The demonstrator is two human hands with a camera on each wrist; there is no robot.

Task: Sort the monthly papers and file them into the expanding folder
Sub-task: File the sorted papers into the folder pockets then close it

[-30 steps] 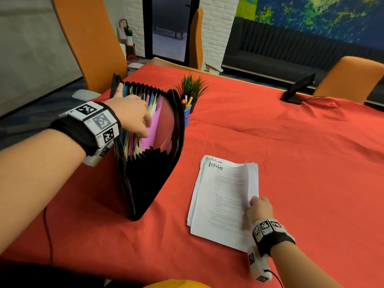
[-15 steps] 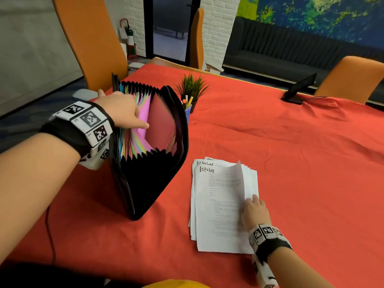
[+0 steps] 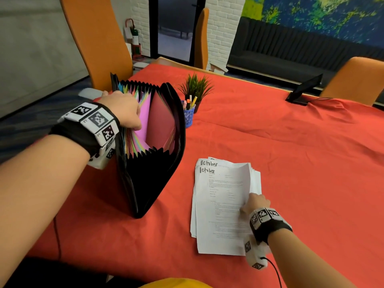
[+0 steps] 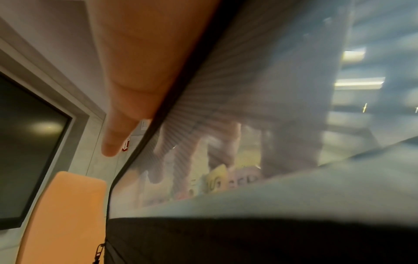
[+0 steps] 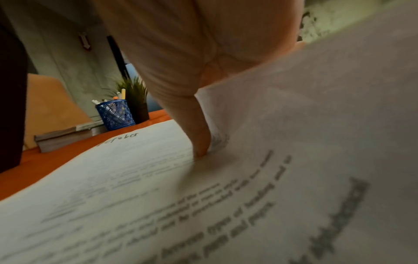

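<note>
A black expanding folder (image 3: 149,183) stands open on the red tablecloth, with coloured dividers inside. My left hand (image 3: 124,109) reaches in from the top. Its fingers hold a bundle of dividers back to the left, beside a wide pocket at the pink divider (image 3: 143,117). In the left wrist view the thumb (image 4: 126,107) lies outside the translucent folder wall (image 4: 248,89) and the fingers show dimly behind it. A stack of white papers (image 3: 222,204) headed "October" lies to the right. My right hand (image 3: 254,204) pinches the top sheet (image 5: 316,107) at its raised right edge, thumb (image 5: 194,125) on top.
A blue mesh pen cup (image 3: 188,116) and a small potted plant (image 3: 197,88) stand just behind the folder. A dark tablet on a stand (image 3: 303,90) sits at the far right edge. Orange chairs (image 3: 93,38) surround the table.
My left hand has drawn the dividers further left, widening the pocket by the pink divider. My right hand has curled the top sheet's right edge up and slid it slightly toward me.
</note>
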